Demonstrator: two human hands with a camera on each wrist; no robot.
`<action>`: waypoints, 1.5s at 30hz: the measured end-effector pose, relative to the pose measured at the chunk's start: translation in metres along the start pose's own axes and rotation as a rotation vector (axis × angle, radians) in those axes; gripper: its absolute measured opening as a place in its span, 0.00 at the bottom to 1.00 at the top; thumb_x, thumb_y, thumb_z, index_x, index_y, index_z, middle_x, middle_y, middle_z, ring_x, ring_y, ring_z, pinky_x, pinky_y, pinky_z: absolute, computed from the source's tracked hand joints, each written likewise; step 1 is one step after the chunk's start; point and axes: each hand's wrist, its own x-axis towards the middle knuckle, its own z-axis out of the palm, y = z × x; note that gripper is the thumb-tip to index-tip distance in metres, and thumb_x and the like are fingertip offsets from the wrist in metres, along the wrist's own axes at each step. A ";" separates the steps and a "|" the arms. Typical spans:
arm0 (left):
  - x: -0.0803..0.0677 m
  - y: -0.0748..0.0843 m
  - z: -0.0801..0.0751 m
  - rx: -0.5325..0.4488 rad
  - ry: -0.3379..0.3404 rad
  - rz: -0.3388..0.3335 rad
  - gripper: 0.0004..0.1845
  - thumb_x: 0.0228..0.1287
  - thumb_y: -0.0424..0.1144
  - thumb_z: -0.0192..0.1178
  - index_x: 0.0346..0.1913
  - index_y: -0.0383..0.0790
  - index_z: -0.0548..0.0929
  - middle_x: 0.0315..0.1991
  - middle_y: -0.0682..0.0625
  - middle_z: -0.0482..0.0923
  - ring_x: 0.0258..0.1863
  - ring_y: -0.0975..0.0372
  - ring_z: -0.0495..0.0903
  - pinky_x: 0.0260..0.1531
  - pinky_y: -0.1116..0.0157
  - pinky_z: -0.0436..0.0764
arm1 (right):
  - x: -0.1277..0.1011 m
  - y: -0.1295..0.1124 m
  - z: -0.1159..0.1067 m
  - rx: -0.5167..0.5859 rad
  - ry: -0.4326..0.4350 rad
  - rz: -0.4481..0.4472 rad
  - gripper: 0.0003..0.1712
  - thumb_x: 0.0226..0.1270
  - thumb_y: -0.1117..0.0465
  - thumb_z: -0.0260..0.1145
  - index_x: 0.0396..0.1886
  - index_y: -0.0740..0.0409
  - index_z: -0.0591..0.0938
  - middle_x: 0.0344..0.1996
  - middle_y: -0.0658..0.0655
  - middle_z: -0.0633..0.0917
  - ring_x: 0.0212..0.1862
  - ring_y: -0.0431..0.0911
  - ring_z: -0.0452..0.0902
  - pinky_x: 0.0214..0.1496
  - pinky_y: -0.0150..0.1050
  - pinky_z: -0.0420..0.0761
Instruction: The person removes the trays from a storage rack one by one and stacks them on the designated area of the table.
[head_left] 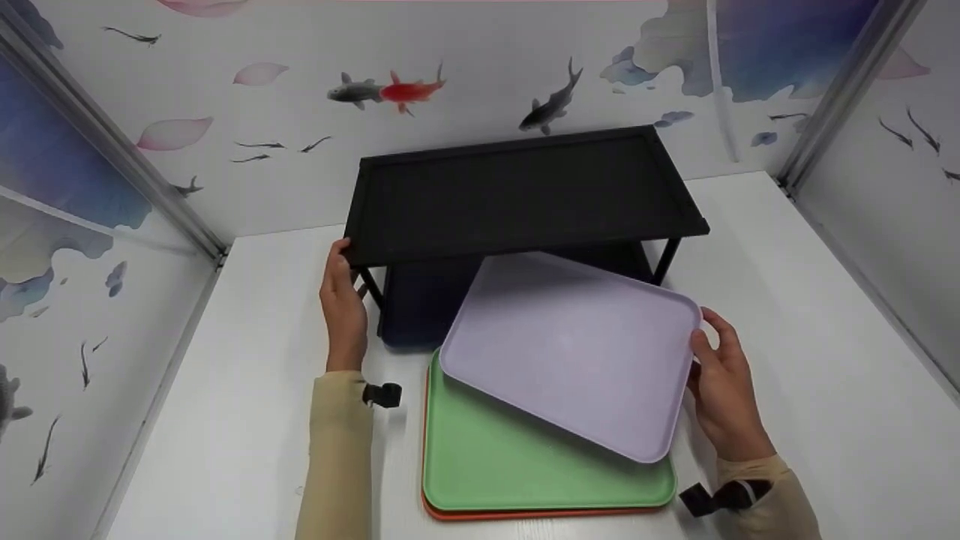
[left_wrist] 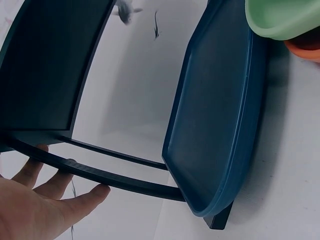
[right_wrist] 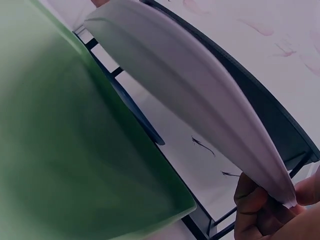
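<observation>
Under black rack (head_left: 517, 191): blue tray (head_left: 420, 304) | right hand (head_left: 724, 394) grip pinches lilac tray (head_left: 574, 349) | left hand (head_left: 343, 304) flat on rack, fingers straight

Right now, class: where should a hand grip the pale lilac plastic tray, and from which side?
Grip the pale lilac plastic tray at its raised right rim, from the right, as the right hand does. Its far end is tucked under the black shelf rack, its left overlaps the green tray.
</observation>
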 end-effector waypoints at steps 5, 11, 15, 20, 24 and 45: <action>0.000 0.000 0.000 -0.002 0.003 0.002 0.25 0.85 0.51 0.38 0.75 0.48 0.68 0.77 0.51 0.62 0.77 0.55 0.61 0.71 0.42 0.65 | 0.000 0.001 0.000 -0.009 -0.008 -0.004 0.26 0.81 0.48 0.55 0.73 0.43 0.63 0.44 0.46 0.82 0.42 0.36 0.82 0.43 0.31 0.81; 0.001 0.001 0.001 -0.001 0.011 -0.007 0.25 0.85 0.52 0.38 0.75 0.49 0.69 0.76 0.50 0.64 0.76 0.52 0.63 0.69 0.40 0.65 | -0.001 0.000 0.000 -0.012 -0.030 0.006 0.28 0.81 0.47 0.54 0.75 0.43 0.62 0.49 0.46 0.79 0.44 0.36 0.81 0.43 0.31 0.82; -0.001 0.002 0.001 0.002 0.010 -0.007 0.25 0.85 0.52 0.38 0.75 0.49 0.69 0.77 0.50 0.64 0.76 0.53 0.63 0.69 0.40 0.65 | 0.000 0.000 0.001 -0.028 -0.027 0.014 0.29 0.81 0.47 0.54 0.75 0.43 0.61 0.49 0.46 0.79 0.45 0.36 0.80 0.43 0.32 0.82; -0.001 0.003 0.001 0.001 0.011 -0.007 0.25 0.85 0.52 0.38 0.75 0.49 0.69 0.77 0.50 0.63 0.76 0.53 0.62 0.69 0.40 0.65 | 0.001 0.001 0.001 -0.052 -0.025 0.032 0.30 0.80 0.46 0.54 0.76 0.43 0.61 0.50 0.44 0.79 0.46 0.36 0.80 0.45 0.31 0.81; -0.001 0.002 0.001 0.001 0.017 -0.008 0.25 0.85 0.52 0.38 0.75 0.49 0.69 0.77 0.50 0.63 0.76 0.53 0.62 0.69 0.40 0.66 | 0.001 0.000 0.001 -0.103 -0.027 0.048 0.33 0.80 0.44 0.54 0.79 0.43 0.59 0.52 0.45 0.78 0.48 0.36 0.79 0.47 0.31 0.81; 0.000 -0.002 0.000 0.009 -0.001 0.013 0.25 0.86 0.51 0.37 0.76 0.48 0.67 0.78 0.51 0.61 0.77 0.54 0.61 0.70 0.41 0.66 | 0.001 0.002 0.003 -0.263 -0.071 0.063 0.35 0.81 0.42 0.51 0.81 0.44 0.58 0.68 0.53 0.66 0.53 0.36 0.75 0.51 0.31 0.79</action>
